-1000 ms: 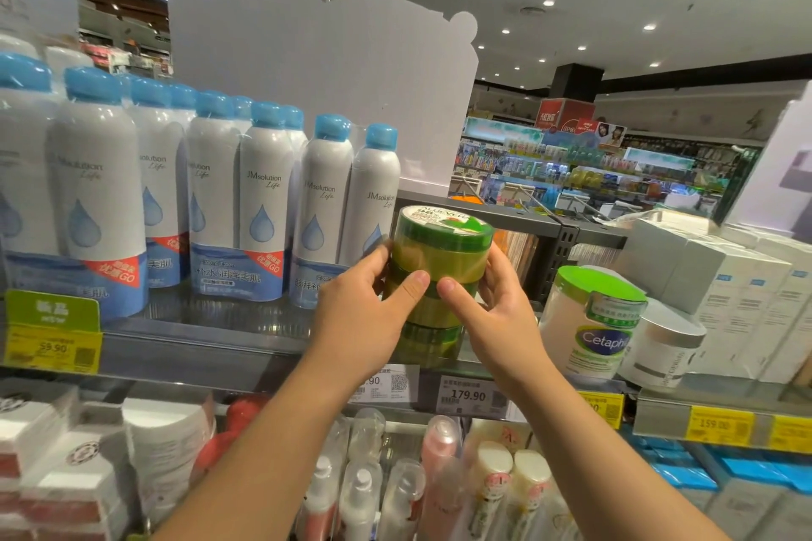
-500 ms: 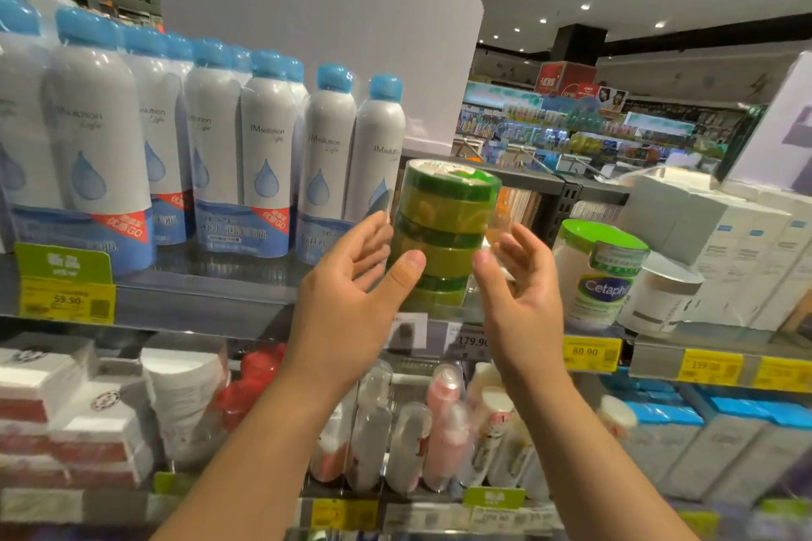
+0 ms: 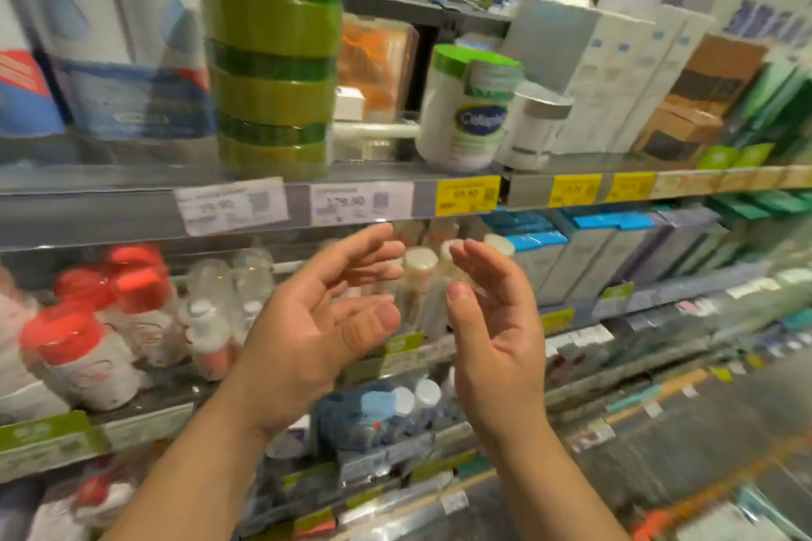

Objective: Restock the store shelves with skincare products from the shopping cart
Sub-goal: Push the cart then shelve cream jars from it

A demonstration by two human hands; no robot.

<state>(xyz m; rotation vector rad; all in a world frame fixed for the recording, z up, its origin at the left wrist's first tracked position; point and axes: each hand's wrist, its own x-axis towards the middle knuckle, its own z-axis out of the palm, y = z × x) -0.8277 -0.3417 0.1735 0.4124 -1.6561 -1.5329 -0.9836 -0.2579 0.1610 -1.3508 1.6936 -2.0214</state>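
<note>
A stack of three green-lidded yellow-green jars (image 3: 274,70) stands upright on the upper shelf (image 3: 132,206), near its front edge. Both my hands hover below that shelf, apart from the stack, palms facing each other. My left hand (image 3: 320,321) has relaxed, slightly spread fingers and holds nothing. My right hand (image 3: 492,321) is likewise empty with loosely straight fingers. The view is blurred by motion.
Blue-and-white spray cans (image 3: 127,57) stand left of the stack. A white Cetaphil jar (image 3: 465,110) and white boxes (image 3: 615,70) sit to the right. Lower shelves hold red-capped bottles (image 3: 88,347), small pump bottles (image 3: 422,290) and blue boxes (image 3: 571,250). Floor (image 3: 703,452) shows at lower right.
Both hands let go of the jar stack and dropped below the shelf. The stack now stands alone. The camera has tilted downward.
</note>
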